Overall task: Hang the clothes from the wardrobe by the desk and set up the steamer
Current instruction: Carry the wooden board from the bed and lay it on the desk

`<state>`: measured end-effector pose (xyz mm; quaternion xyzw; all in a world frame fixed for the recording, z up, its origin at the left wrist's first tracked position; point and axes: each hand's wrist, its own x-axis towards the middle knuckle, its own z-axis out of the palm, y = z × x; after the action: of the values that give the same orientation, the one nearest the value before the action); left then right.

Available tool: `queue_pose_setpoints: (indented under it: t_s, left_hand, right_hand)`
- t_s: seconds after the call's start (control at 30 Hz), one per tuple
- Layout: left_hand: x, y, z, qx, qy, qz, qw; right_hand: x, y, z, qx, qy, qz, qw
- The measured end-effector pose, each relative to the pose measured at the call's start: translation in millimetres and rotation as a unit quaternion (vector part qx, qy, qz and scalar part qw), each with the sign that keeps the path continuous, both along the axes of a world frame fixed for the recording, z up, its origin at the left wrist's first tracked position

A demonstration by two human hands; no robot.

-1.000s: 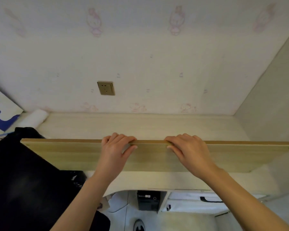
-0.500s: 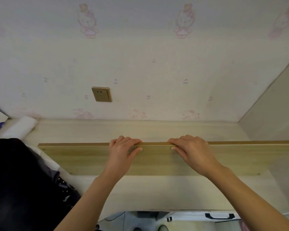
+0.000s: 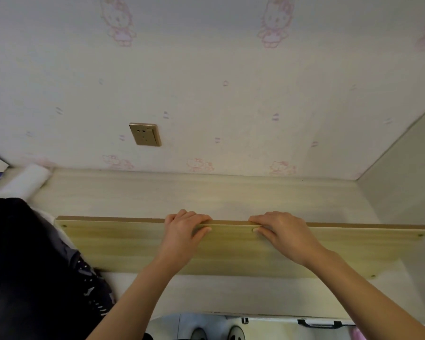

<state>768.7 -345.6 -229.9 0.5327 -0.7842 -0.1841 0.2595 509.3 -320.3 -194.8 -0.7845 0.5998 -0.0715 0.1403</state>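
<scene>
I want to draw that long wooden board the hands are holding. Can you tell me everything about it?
The board is long, flat and pale yellowish, with a wood-grain look and a thin, darker top edge. Small round marks, perhaps screw holes, sit near its corners. It stands on its long edge above the desk, running left to right, its right end a bit lower. The left hand and the right hand each grip its top edge near the middle, fingers over the back, thumbs in front. Its left end meets dark clothes.

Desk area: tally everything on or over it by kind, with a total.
Wooden board, gripped by left hand and right hand: 1
Hands: 2
Dark clothes pile: 1
White roll: 1
Wall socket: 1
Total: 6
</scene>
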Motion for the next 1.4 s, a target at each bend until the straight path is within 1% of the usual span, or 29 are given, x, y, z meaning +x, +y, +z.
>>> queue_pose_setpoints:
  t_s: [0.13,0.3,0.4,0.5,0.57,0.63,0.73,0.8,0.87,0.97,1.13,1.2,1.4]
  left_hand:
    - [-0.5,-5.2,0.6,0.003,-0.027,-0.002,1.000]
    - [0.4,-12.9,-3.4,-0.011,-0.060,-0.004,0.998]
    - [-1.6,-19.3,-6.4,-0.055,-0.063,-0.005,0.996]
    - [0.9,-27.5,-14.9,-0.112,-0.070,0.006,0.991]
    - [6.3,-29.7,-25.5,-0.123,-0.087,0.019,0.988]
    - [10.9,-26.4,-35.7,-0.109,-0.112,0.045,0.987]
    - [13.7,-15.9,-50.1,-0.077,-0.134,0.074,0.985]
    - [17.5,-9.1,-67.1,-0.044,-0.155,0.070,0.984]
    - [23.7,-4.3,-87.7,0.007,-0.184,0.074,0.980]
    - [34.2,-2.5,-113.9,0.059,-0.198,0.092,0.974]
    - [42.5,-14.4,-133.8,0.089,-0.222,0.091,0.967]
    - [43.9,-17.7,-142.7,0.097,-0.232,0.088,0.964]
    - [50.0,-31.5,-171.0,0.122,-0.247,0.094,0.957]
  right_hand:
    - [-1.2,-7.3,-2.1,0.000,0.005,0.010,1.000]
    - [-2.5,-21.2,-4.9,0.013,-0.011,0.012,1.000]
    - [-3.6,-32.6,-8.4,0.026,-0.025,0.009,0.999]
    - [-4.6,-45.9,-10.2,0.046,-0.060,-0.019,0.997]
    - [-4.9,-55.0,-11.8,0.062,-0.064,-0.024,0.996]
    - [-3.2,-62.7,-13.5,0.079,-0.052,-0.015,0.995]
    - [4.5,-72.1,-18.0,0.087,0.024,0.019,0.996]
    - [11.0,-79.1,-24.2,0.079,0.072,0.026,0.994]
    - [14.4,-88.3,-33.8,0.078,0.098,0.028,0.992]
    - [13.7,-104.1,-50.2,0.092,0.109,0.031,0.989]
    - [9.0,-130.9,-73.4,0.126,0.097,0.036,0.987]
    - [7.6,-140.3,-83.0,0.141,0.106,0.038,0.983]
    - [10.8,-180.2,-116.7,0.243,0.132,0.043,0.960]
